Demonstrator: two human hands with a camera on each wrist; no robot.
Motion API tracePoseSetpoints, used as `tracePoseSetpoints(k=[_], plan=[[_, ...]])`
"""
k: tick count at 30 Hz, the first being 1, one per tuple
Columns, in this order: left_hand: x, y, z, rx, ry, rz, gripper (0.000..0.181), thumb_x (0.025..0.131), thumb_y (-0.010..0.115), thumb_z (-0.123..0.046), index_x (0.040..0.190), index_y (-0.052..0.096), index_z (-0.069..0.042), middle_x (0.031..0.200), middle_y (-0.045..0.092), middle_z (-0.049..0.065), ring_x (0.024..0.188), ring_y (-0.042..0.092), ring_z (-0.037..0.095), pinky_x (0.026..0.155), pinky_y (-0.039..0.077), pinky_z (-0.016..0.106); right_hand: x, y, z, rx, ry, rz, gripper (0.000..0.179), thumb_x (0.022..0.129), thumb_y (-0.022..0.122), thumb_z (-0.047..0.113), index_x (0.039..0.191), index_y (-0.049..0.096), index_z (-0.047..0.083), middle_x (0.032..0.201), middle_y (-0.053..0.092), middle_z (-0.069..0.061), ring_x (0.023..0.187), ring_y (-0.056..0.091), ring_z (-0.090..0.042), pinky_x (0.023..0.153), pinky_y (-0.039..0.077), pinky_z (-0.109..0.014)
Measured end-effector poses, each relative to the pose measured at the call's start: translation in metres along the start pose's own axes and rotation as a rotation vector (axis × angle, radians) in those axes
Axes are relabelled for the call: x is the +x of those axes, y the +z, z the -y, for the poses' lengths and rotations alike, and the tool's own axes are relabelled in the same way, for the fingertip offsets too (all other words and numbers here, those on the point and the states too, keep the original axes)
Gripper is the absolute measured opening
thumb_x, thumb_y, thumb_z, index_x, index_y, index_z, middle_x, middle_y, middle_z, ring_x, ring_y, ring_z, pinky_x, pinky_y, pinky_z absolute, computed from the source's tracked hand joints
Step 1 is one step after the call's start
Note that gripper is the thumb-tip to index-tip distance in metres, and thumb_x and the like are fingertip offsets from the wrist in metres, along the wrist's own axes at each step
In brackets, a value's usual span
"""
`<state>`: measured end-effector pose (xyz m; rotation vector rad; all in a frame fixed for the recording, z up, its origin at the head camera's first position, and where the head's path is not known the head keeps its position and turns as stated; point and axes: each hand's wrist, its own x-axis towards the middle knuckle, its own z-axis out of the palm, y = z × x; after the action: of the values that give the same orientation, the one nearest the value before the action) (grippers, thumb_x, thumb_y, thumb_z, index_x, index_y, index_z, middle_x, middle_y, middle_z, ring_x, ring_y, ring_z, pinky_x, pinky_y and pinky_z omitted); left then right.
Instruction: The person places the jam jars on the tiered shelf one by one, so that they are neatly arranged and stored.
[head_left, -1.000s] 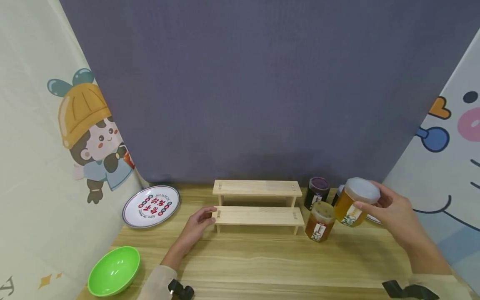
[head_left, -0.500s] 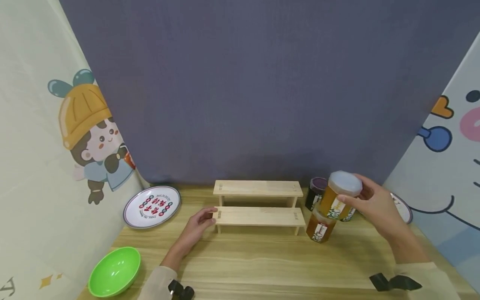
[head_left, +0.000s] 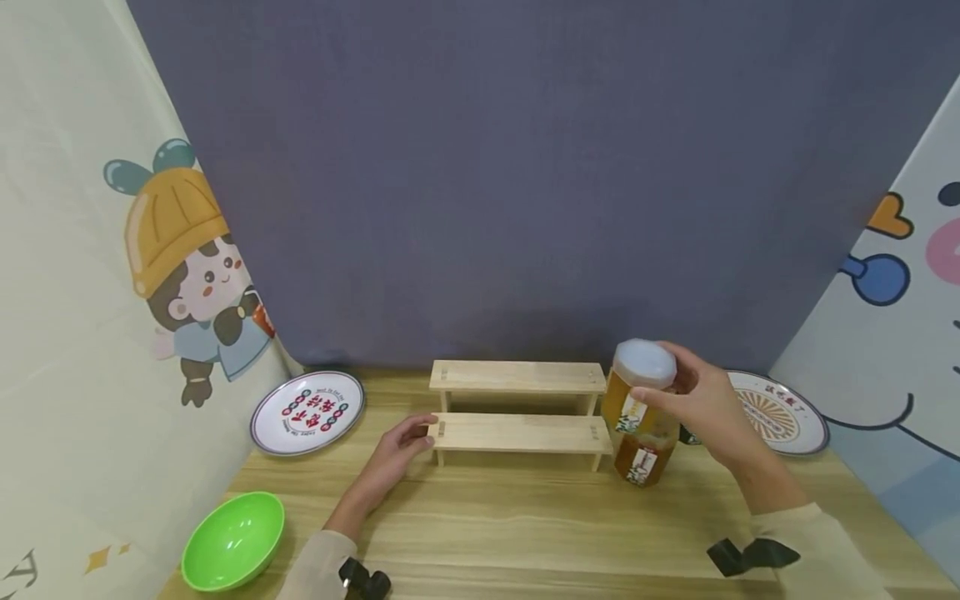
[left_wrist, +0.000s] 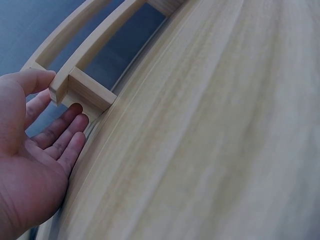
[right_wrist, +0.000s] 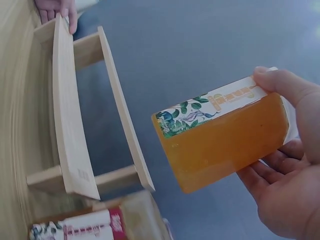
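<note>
Item 1: amber jar (right_wrist: 220, 150), hexagonal-looking, w/ white lid (head_left: 645, 362) & printed label (right_wrist: 212, 106). Held in R hand (right_wrist: 290, 190); we see thumb on label side nr lid end, opp. fingers on the far side, spread to jar's width & gripping it. Lower part of body sticks out beyond fingertips, base free in R wrist view. Loc.: off the desk (head_left: 525, 517), nr R end of 2-tier wooden rack (head_left: 517, 432).

Orient.: long axis approx. upright, lid up, base down, leaning slightly in head view; label runs lengthwise.

Item 2: red-brown jar (head_left: 643, 463), w/ own label, standing on desk by R end of rack. Head view overlaps both jars; R wrist view gives us a gap betw. them.

Item 3: L hand (left_wrist: 35, 150) at L end of rack's lower board. Thumb & index touch board end, other fingers loosely bent beside the leg, seen best in L wrist view; firm hold or mere touch, we can't tell.

Head view only: green bowl (head_left: 234, 542), L plate (head_left: 307, 413), R plate (head_left: 776, 417) partly behind R arm.
</note>
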<state>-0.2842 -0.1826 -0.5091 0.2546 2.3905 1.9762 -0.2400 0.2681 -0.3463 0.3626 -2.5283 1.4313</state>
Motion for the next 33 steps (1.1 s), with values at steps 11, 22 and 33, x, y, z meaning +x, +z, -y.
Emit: tracePoseSetpoints(k=[11, 22, 33], plan=[[0.000, 0.001, 0.000, 0.014, -0.002, 0.004, 0.038, 0.101, 0.066, -0.016, 0.139, 0.062, -0.012, 0.142, 0.062, 0.010, 0.124, 0.058, 0.020, 0.099, 0.049, 0.020, 0.011, 0.028, 0.008, 0.068, -0.012, 0.032, 0.075, 0.092, 0.080, 0.026, 0.155, 0.044, 0.012, 0.138, 0.060, -0.015, 0.108, 0.063, 0.003, 0.086, 0.055, -0.016], [0.000, -0.002, 0.000, 0.019, 0.000, 0.007, 0.037, 0.101, 0.066, -0.016, 0.138, 0.063, -0.014, 0.141, 0.062, 0.010, 0.123, 0.058, 0.020, 0.099, 0.049, 0.021, 0.027, 0.059, 0.005, 0.064, -0.017, 0.080, 0.078, 0.091, 0.080, 0.034, 0.156, 0.042, 0.016, 0.143, 0.060, -0.012, 0.131, 0.058, -0.030, 0.096, 0.054, -0.021], [0.001, -0.001, 0.003, 0.003, 0.010, 0.011, 0.037, 0.101, 0.066, -0.017, 0.138, 0.063, -0.014, 0.139, 0.063, 0.010, 0.119, 0.060, 0.015, 0.098, 0.050, 0.022, 0.043, 0.084, 0.006, 0.131, -0.007, 0.076, 0.080, 0.086, 0.086, 0.031, 0.153, 0.046, 0.013, 0.144, 0.060, -0.016, 0.138, 0.055, -0.034, 0.119, 0.040, -0.054]])
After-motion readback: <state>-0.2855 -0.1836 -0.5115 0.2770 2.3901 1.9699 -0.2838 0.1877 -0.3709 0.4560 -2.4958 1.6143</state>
